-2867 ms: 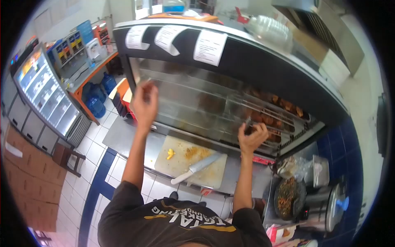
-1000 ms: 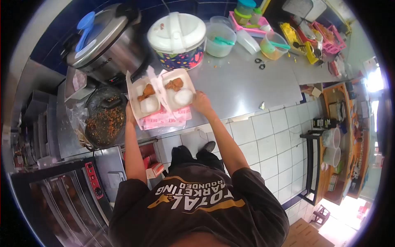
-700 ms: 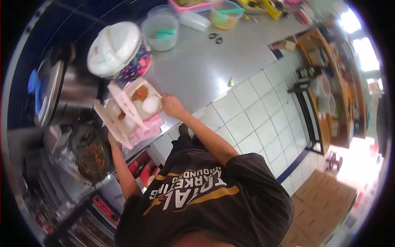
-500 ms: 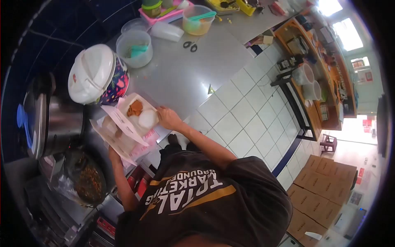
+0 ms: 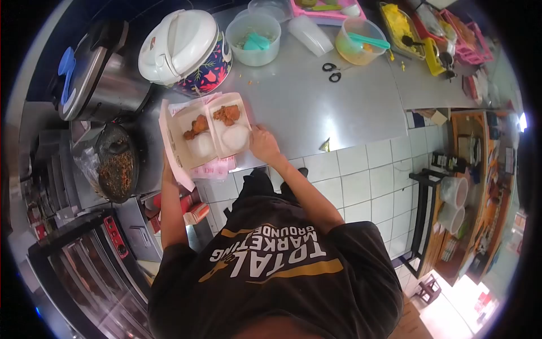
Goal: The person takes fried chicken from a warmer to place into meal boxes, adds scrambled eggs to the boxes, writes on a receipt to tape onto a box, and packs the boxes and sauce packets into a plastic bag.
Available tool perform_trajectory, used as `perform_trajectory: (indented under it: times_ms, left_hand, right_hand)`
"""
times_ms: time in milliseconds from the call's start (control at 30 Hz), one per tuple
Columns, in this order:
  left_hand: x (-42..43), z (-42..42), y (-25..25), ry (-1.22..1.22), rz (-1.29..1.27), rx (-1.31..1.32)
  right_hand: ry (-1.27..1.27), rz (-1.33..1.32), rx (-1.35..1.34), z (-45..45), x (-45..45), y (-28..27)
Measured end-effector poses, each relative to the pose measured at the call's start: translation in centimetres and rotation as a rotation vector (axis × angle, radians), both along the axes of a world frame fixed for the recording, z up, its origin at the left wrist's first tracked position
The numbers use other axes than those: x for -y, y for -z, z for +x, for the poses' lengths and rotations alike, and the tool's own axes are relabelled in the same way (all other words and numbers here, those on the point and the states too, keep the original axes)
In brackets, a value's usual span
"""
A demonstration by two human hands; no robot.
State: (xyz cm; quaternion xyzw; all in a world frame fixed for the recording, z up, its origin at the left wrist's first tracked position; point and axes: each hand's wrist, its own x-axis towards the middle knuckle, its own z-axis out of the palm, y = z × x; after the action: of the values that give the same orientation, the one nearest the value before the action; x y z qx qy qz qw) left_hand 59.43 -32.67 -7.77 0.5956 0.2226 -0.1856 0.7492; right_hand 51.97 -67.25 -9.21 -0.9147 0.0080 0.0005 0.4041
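Two open paper boxes stand side by side on the steel counter, each with a piece of fried chicken and a white mound of rice. My right hand [image 5: 264,144] has its fingers pressed together on the outer side of the right box [image 5: 244,107]. At the left, the raised lid [image 5: 173,144] of the left box [image 5: 182,120] hides most of my left hand [image 5: 166,169], fingers included. Pink printed paper [image 5: 217,170] lies under the boxes' near edge.
Behind the boxes is a lidded floral container [image 5: 200,68], with a cooker [image 5: 107,79] to its left. A stone bowl of chopped food [image 5: 117,172] sits left. Tubs and scissors [image 5: 333,72] are farther right. A glass-door oven [image 5: 90,271] stands lower left.
The view has turned, and the boxes appear farther right and higher. The flap that stood between them no longer shows upright, and the left box's food is now in plain view.
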Motion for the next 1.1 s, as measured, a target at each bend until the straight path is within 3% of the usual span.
perform_trajectory:
  times_ms: [100, 167, 233, 267, 333, 433, 500, 567, 633, 733, 967, 1100]
  left_hand:
    - [2.3, 0.6, -0.9, 0.006, -0.093, 0.096]
    - [2.6, -0.2, -0.7, -0.046, -0.013, -0.008]
    - [2.0, -0.7, 1.7, 0.026, -0.207, 0.039]
    - [3.6, -0.5, 1.9, 0.078, -0.237, 0.035]
    - [6.2, -1.7, 1.1, 0.117, -0.199, 0.014]
    - [11.2, -2.8, -1.0, 0.159, -0.146, 0.015]
    - [17.1, -4.5, -1.9, 0.194, 0.044, 0.164]
    - [21.0, -5.2, 1.3, 0.379, 0.167, 0.290]
    - [28.8, -5.0, 0.5, 0.099, -0.315, 0.041]
    - [38.8, -4.4, -0.9, 0.137, -0.405, 0.041]
    - [59.2, -4.8, -2.6, 0.111, -0.147, 0.122]
    - [63.6, -2.0, 2.3, 0.048, 0.140, 0.588]
  right_hand:
    - [0.012, 0.109, 0.042, 1.0, 1.1, -0.3]
    - [0.071, 0.174, 0.043, -0.2, 1.0, 0.3]
    - [-0.125, -0.059, 0.148, -0.2, 1.9, 2.1]
    - [-0.074, -0.091, 0.145, -0.1, 3.0, 1.2]
    - [0.100, 0.177, 0.001, -1.4, 4.7, -1.5]
    - [0.152, 0.094, -0.013, -3.2, 9.8, -2.8]
    - [0.189, 0.052, 0.035, -4.3, 14.0, -2.7]
    - [0.212, 0.016, 0.088, -5.7, 19.0, -1.4]
    - [0.193, -0.122, 0.078, -6.6, 24.4, 0.3]
    - [0.353, -0.068, 0.040, -7.3, 32.4, -2.1]
    - [0.528, -0.041, 0.045, -6.5, 51.1, -3.3]
    - [0.571, -0.027, 0.030, -5.5, 58.9, -2.2]
